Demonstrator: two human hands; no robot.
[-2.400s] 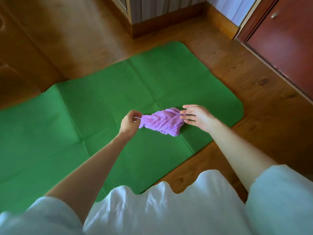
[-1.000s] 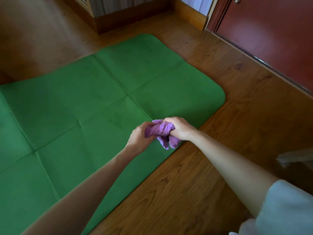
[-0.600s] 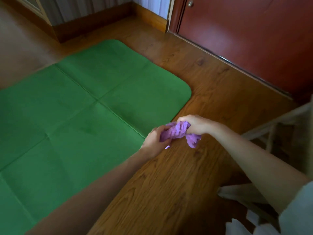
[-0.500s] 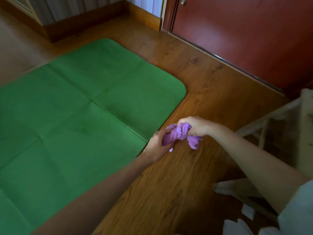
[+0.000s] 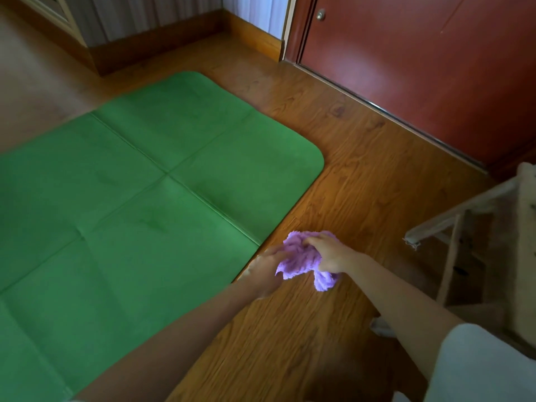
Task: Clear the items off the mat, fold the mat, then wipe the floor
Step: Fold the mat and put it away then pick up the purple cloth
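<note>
A green mat [image 5: 130, 204] with fold creases lies flat on the wooden floor [image 5: 362, 181], nothing on it. A crumpled purple cloth [image 5: 301, 262] is held low over the bare floor just right of the mat's near edge. My right hand [image 5: 330, 253] grips the cloth from above with curled fingers. My left hand [image 5: 265, 269] holds the cloth's left end, its fingers partly hidden behind the fabric.
A dark red door [image 5: 429, 68] with a small knob stands at the back right. A pale wooden frame [image 5: 470, 216] stands on the right. Wooden skirting and a striped wall [image 5: 139, 21] run along the back.
Both hands bunched up the purple cloth, lifted it off the mat and carried it right, over the bare floor. The view swung right, bringing the door and the wooden frame into sight.
</note>
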